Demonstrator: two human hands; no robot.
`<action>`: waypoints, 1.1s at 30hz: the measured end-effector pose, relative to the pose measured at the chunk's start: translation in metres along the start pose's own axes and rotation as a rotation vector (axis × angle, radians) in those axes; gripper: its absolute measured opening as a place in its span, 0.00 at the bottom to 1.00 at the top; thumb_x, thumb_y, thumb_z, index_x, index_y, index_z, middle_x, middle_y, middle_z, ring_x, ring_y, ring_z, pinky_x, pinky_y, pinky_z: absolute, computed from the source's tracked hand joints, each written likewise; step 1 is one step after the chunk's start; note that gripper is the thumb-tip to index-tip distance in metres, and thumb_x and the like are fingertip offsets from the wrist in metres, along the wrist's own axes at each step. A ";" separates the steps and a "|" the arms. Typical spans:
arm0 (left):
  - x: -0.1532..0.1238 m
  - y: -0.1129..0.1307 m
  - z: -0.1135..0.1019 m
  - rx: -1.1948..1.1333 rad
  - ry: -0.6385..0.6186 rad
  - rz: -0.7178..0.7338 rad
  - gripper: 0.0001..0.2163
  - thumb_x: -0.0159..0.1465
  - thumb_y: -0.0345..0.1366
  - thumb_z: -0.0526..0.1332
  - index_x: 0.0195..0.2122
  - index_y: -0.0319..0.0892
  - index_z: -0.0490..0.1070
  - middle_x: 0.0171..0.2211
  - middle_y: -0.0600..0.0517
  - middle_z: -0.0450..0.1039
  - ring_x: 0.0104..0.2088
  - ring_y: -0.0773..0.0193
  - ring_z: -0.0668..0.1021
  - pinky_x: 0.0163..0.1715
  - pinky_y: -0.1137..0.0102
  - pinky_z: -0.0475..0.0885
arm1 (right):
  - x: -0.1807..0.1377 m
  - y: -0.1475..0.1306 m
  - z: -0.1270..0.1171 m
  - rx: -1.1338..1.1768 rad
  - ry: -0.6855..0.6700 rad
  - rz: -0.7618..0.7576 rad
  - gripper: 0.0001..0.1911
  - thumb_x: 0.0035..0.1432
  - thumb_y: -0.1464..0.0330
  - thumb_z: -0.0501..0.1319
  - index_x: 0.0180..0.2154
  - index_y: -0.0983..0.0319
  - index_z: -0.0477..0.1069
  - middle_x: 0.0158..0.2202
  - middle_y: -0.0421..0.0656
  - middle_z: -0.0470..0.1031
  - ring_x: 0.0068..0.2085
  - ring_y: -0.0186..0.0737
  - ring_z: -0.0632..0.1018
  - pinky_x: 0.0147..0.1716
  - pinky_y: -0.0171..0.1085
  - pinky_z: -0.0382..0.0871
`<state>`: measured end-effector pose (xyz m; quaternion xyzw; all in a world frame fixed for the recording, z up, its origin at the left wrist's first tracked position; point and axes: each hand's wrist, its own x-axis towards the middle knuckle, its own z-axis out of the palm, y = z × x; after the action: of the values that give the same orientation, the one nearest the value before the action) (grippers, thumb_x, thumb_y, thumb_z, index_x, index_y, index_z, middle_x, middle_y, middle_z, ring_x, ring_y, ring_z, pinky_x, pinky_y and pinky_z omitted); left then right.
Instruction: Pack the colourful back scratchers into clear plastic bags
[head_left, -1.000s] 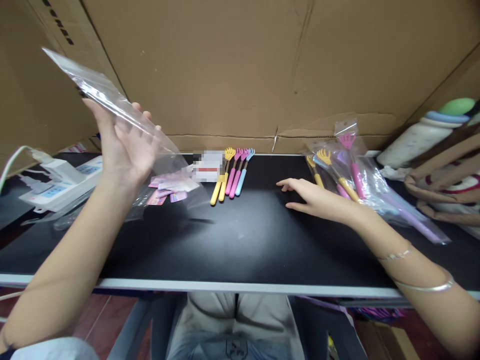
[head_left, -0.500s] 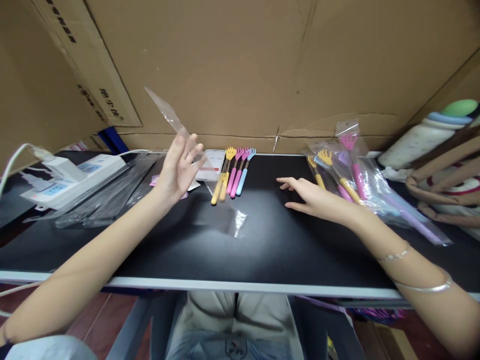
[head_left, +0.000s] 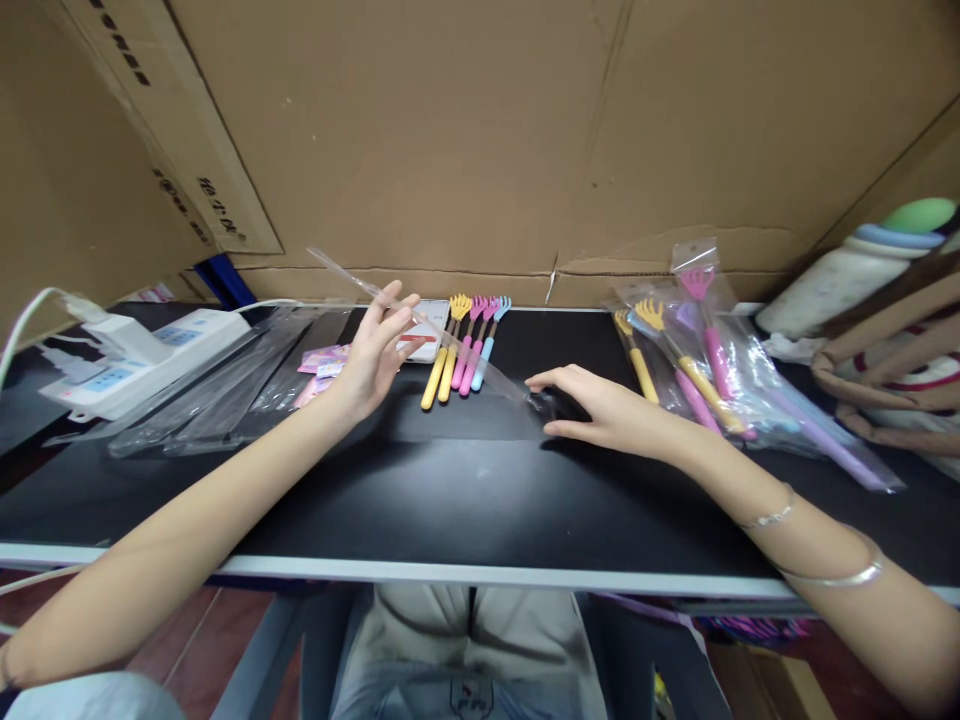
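A long clear plastic bag (head_left: 480, 378) slants down from my left hand (head_left: 379, 355), which pinches it near the upper part with the other fingers spread. My right hand (head_left: 592, 408) is at the bag's lower end, thumb and fingers apart around it; whether they touch the film I cannot tell. Behind the bag lie several hand-shaped back scratchers: yellow (head_left: 437, 375), pink (head_left: 466, 362) and blue (head_left: 486, 358), side by side with their claws toward the cardboard. More back scratchers in clear bags (head_left: 716, 350) are piled to the right of my right hand.
Flat clear bags (head_left: 210, 375) lie at the left beside a white power strip (head_left: 150, 360). Small pink packets (head_left: 322, 362) and a phone (head_left: 431, 325) are behind my left hand. A white bottle (head_left: 840, 280) and a brown strap (head_left: 855, 385) stand at the right. Cardboard (head_left: 450, 150) walls the back.
My left hand has come down and slightly right with the bag. My right hand has moved left and down to the bag's lower end, which has swung right.
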<state>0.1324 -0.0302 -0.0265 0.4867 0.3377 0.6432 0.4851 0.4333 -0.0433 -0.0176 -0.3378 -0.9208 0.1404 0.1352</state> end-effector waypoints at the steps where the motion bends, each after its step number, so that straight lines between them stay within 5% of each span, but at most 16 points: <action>1: 0.000 0.000 0.000 -0.007 0.006 -0.001 0.25 0.53 0.45 0.67 0.51 0.53 0.64 0.58 0.51 0.62 0.57 0.56 0.68 0.49 0.66 0.69 | 0.000 0.000 0.000 0.007 -0.007 0.009 0.28 0.55 0.57 0.62 0.55 0.60 0.62 0.50 0.49 0.70 0.49 0.47 0.73 0.48 0.45 0.68; 5: -0.001 -0.003 0.001 0.029 -0.002 0.014 0.26 0.52 0.45 0.68 0.51 0.51 0.63 0.57 0.49 0.64 0.55 0.56 0.69 0.49 0.65 0.69 | 0.002 -0.003 0.003 -0.018 -0.008 0.017 0.29 0.52 0.57 0.65 0.53 0.59 0.64 0.49 0.48 0.71 0.48 0.47 0.73 0.46 0.44 0.69; 12: -0.003 -0.006 0.004 0.079 -0.015 0.074 0.24 0.52 0.45 0.68 0.49 0.50 0.64 0.51 0.49 0.69 0.52 0.58 0.72 0.45 0.68 0.70 | 0.004 -0.006 0.002 -0.122 0.099 -0.020 0.10 0.59 0.68 0.56 0.43 0.57 0.69 0.41 0.44 0.75 0.42 0.42 0.76 0.42 0.39 0.69; 17: -0.004 -0.004 0.004 0.081 -0.034 0.117 0.23 0.52 0.46 0.69 0.47 0.49 0.66 0.47 0.51 0.71 0.46 0.62 0.75 0.42 0.70 0.71 | 0.005 -0.004 -0.005 -0.159 0.185 -0.011 0.07 0.59 0.70 0.54 0.36 0.58 0.69 0.36 0.44 0.76 0.38 0.42 0.76 0.38 0.38 0.68; 33: 0.003 0.018 -0.002 -0.003 0.186 0.174 0.17 0.55 0.51 0.66 0.40 0.48 0.67 0.34 0.54 0.73 0.33 0.66 0.76 0.28 0.75 0.68 | 0.006 0.004 -0.023 0.562 0.419 0.218 0.04 0.58 0.68 0.57 0.35 0.61 0.67 0.22 0.37 0.67 0.24 0.33 0.72 0.26 0.33 0.68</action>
<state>0.1248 -0.0323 -0.0101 0.4516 0.3368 0.7258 0.3948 0.4387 -0.0323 0.0031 -0.4051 -0.7572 0.3294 0.3925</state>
